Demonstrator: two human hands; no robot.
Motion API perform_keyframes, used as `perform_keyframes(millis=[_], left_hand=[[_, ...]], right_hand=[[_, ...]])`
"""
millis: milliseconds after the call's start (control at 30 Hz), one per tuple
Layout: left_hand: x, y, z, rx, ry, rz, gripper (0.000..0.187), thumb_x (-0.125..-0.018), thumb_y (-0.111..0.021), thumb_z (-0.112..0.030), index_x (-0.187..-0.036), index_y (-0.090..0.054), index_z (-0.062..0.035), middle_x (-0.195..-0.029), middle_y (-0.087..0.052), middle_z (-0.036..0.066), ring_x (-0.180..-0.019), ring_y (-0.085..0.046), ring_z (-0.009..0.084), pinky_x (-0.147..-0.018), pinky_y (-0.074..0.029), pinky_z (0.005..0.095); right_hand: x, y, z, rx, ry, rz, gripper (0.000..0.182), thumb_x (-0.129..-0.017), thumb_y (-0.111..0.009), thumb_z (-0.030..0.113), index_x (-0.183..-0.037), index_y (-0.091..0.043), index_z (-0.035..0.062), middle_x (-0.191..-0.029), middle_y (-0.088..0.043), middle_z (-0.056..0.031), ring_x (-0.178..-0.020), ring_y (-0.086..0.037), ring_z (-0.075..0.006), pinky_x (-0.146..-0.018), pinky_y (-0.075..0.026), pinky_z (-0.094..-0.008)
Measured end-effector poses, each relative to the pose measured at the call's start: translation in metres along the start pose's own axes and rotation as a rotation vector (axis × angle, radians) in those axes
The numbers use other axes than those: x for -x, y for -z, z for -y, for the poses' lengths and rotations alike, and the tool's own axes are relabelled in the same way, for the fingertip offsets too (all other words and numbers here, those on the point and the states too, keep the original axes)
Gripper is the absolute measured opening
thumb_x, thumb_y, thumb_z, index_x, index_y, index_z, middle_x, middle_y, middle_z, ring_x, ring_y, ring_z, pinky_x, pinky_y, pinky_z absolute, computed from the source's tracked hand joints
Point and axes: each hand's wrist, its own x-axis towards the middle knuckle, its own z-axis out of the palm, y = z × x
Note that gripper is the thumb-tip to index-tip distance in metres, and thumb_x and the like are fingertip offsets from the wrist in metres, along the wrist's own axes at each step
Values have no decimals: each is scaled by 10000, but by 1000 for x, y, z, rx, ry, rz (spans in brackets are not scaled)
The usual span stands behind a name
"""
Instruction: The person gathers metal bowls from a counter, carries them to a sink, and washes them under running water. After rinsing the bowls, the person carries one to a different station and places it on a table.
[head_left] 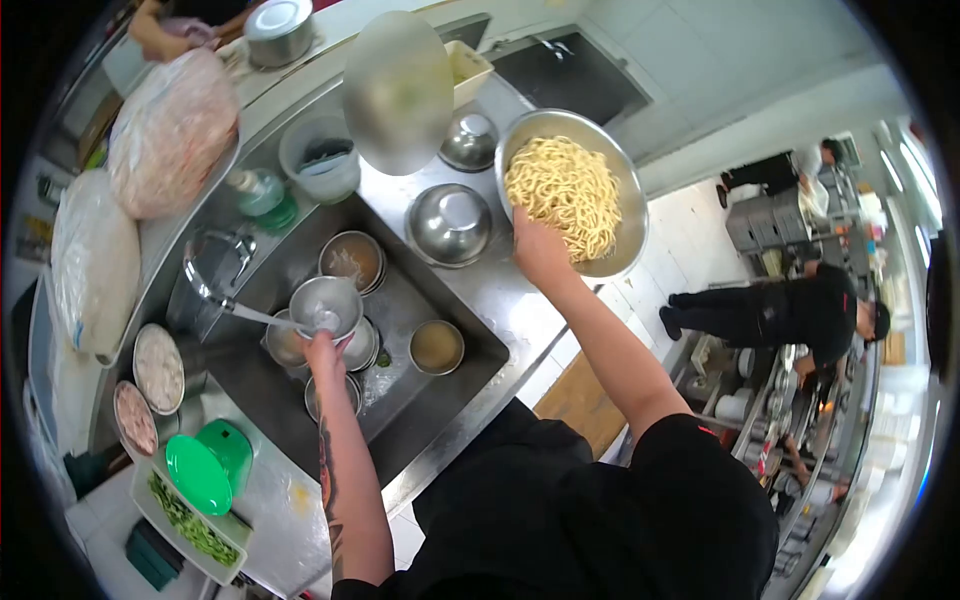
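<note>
My left hand (325, 352) grips the edge of a small metal bowl (327, 305) over the sink, beneath the faucet (205, 285); water appears to run into it. Below it in the sink (440, 300) stand several metal bowls, among them one with cloudy liquid (437, 347) and one with brownish liquid (352, 258). My right hand (541, 246) is closed on the near-left rim of a large metal mixing bowl (632, 200), its fingers partly hidden. Thick yellow noodles (565, 190) fill that bowl, which tilts at the counter's right edge.
Two upturned metal bowls (450, 225) rest on the steel counter. A soap bottle (262, 198) and a plastic tub (320, 155) stand behind the sink. Bulging plastic bags (172, 135) lie at left, above bowls of pale meat (159, 369) and a green scale (222, 455). Co-workers (770, 310) stand at right.
</note>
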Motion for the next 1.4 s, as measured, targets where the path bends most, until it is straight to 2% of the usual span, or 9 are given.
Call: perform_keyframes(millis=[567,733,867,1000,1067,1133,1200,1333,1400], left_hand=[[28,7,-31,17,-87,-50,774,-777,-482,72,-1465,-220,-168,-1442,-347,177,-1222,-508,404,-764,-620,516],[17,18,-13,76,-152,-5,694,-789,-471,37,-1440,-307,-137,-1371,-441,178,-1175,-552,386,-746,-625,510],[38,9,-42,-34,-108,25,634,-797,-447,42,-1412,-370,-92,-1315,-509,193,-1118,-604,367,-757,-629,468],[18,16,-28,-163,-142,-48,609,-784,-504,3,-1382,-420,-76,-1275,-553,190,-1135,-597,370,-729,-624,430],[-13,34,7,-747,-761,-440,624,-761,-528,-28,-1377,-428,-35,-1254,-569,202,-1075,-635,350,-687,-624,402],[-24,47,3,-677,-539,-339,646,-732,-538,-27,-1368,-428,2,-1243,-578,214,-1044,-650,352,-781,-596,429],[-9,38,-12,-571,-125,-131,644,-721,-530,-3,-1359,-442,9,-1243,-582,227,-1033,-659,332,-811,-567,407],[11,28,-15,-776,-322,-329,466,-732,-553,-51,-1186,-563,52,-1053,-662,290,-1014,-659,408,-869,-515,438],[1,42,-10,-701,-210,-205,523,-734,-559,-59,-1247,-511,37,-1081,-648,313,-1039,-644,422,-878,-506,440]], right_hand=[[80,9,-122,125,-243,237,360,-829,-581,29,-1180,-502,9,-963,-674,-258,-916,-667,-415,-807,-534,-486],[87,-13,10,-391,323,-341,522,-881,-639,135,-1350,-482,-31,-1274,-555,-301,-1198,-537,-426,-1012,-434,-469],[74,-98,200,-790,421,5,571,-938,-577,270,-1354,-419,-88,-1208,-600,-304,-1188,-560,-418,-1006,-449,-423],[28,-230,284,-1078,-233,429,416,-872,-642,263,-1085,-574,-88,-890,-696,-252,-888,-682,-412,-786,-522,-477],[48,-207,297,-1152,-316,709,403,-862,-655,270,-1071,-597,-69,-910,-693,-257,-908,-682,-402,-793,-520,-471],[45,-206,297,-1204,-393,982,390,-852,-667,278,-1057,-621,-51,-929,-691,-262,-928,-682,-391,-801,-518,-465],[26,-228,283,-1046,-224,203,375,-827,-714,295,-967,-656,-48,-882,-699,-249,-879,-689,-405,-754,-526,-464],[56,-279,297,-1346,-414,813,378,-817,-741,311,-835,-677,-62,-846,-700,-251,-805,-700,-388,-697,-535,-459],[26,-310,288,-991,-132,465,382,-800,-757,303,-868,-684,-66,-873,-700,-255,-791,-698,-392,-675,-525,-459]])
